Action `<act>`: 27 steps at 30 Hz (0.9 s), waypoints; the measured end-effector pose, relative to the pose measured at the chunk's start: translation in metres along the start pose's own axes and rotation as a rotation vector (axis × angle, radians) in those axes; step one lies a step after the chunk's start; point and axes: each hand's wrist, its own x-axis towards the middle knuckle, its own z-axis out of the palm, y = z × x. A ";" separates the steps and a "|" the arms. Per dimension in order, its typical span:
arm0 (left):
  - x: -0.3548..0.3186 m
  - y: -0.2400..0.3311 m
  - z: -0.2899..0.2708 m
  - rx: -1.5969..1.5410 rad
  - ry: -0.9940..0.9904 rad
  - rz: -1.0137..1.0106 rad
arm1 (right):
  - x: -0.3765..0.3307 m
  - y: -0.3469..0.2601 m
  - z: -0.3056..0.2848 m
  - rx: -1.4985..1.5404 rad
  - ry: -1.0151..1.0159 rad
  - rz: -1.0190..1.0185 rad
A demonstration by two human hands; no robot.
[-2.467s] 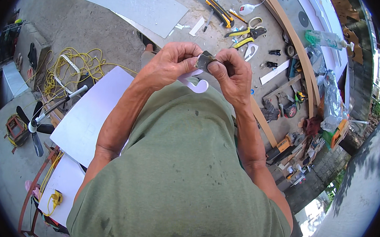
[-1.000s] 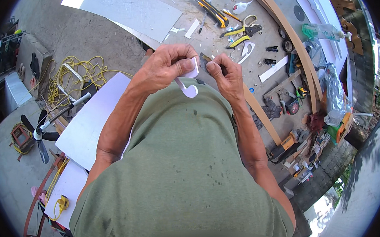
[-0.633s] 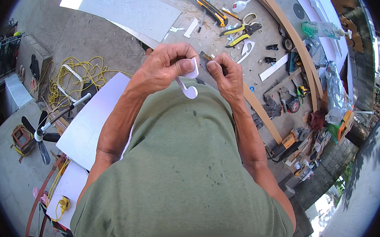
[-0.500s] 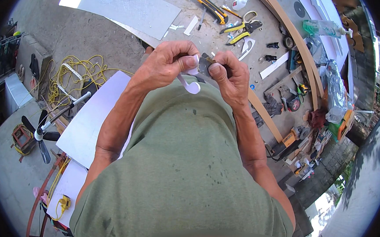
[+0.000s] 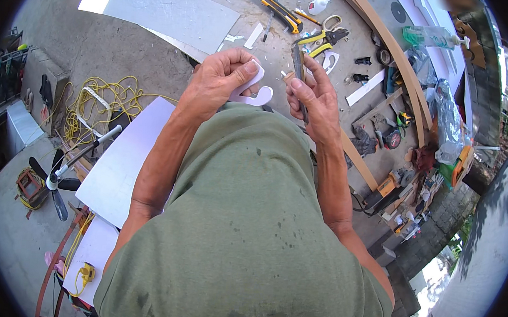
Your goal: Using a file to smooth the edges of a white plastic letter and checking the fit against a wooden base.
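Observation:
My left hand [image 5: 215, 85] is closed on a white hook-shaped piece [image 5: 260, 98]; its rounded free end curls out beside the fingers. To the right, apart from that piece, my right hand [image 5: 319, 107] grips a thin dark flat strip [image 5: 297, 61], now seen nearly edge-on and standing up between thumb and fingers. A small tan bit with a pale tip [image 5: 287, 76] shows beside the right thumb; what it is I cannot make out. Beyond the right hand lie yellow-handled snips [image 5: 327, 41] and another white curved cutout [image 5: 330, 61].
On the worktop are a utility knife [image 5: 279, 13], scissors [image 5: 332, 22], a glue bottle [image 5: 319, 6], a tape roll [image 5: 384, 56] and grey sheets [image 5: 170, 14]. Long brown strips [image 5: 386, 35] arc along the right. Yellow cord [image 5: 102, 103] and a fan [image 5: 53, 181] are at left.
The hands have moved apart. The dark strip has turned from face-on to edge-on, away from the white piece. The white piece has shifted in my left fingers, showing more of its hook.

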 end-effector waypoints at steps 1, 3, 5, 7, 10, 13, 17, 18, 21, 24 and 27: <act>-0.001 -0.002 0.006 -0.058 0.016 0.030 | -0.003 0.002 -0.001 -0.001 -0.001 0.000; 0.000 -0.003 0.010 -0.114 0.031 0.061 | -0.007 0.005 -0.001 -0.248 0.046 -0.065; 0.000 -0.008 0.010 -0.221 0.006 0.040 | -0.012 0.006 0.001 -0.358 0.022 -0.142; -0.001 -0.008 0.008 -0.195 0.016 0.018 | -0.017 0.006 0.002 -0.467 -0.001 -0.218; -0.003 -0.007 0.010 -0.164 0.043 -0.003 | -0.018 0.001 0.003 -0.708 -0.023 -0.400; -0.004 -0.008 0.013 -0.064 0.065 -0.007 | -0.020 -0.004 -0.004 -0.712 -0.010 -0.230; -0.007 0.002 0.020 0.194 0.156 -0.042 | -0.014 0.004 -0.018 -0.547 0.040 -0.278; -0.007 0.002 0.021 0.192 0.156 -0.043 | -0.013 0.004 -0.020 -0.549 0.043 -0.290; -0.006 0.001 0.021 0.197 0.117 -0.083 | -0.015 0.003 -0.008 -0.646 -0.019 -0.355; -0.004 -0.005 0.023 0.206 0.049 -0.038 | -0.014 0.008 -0.006 -0.785 -0.009 -0.523; -0.005 -0.010 0.025 0.327 0.039 -0.041 | -0.014 0.004 -0.007 -0.785 -0.069 -0.446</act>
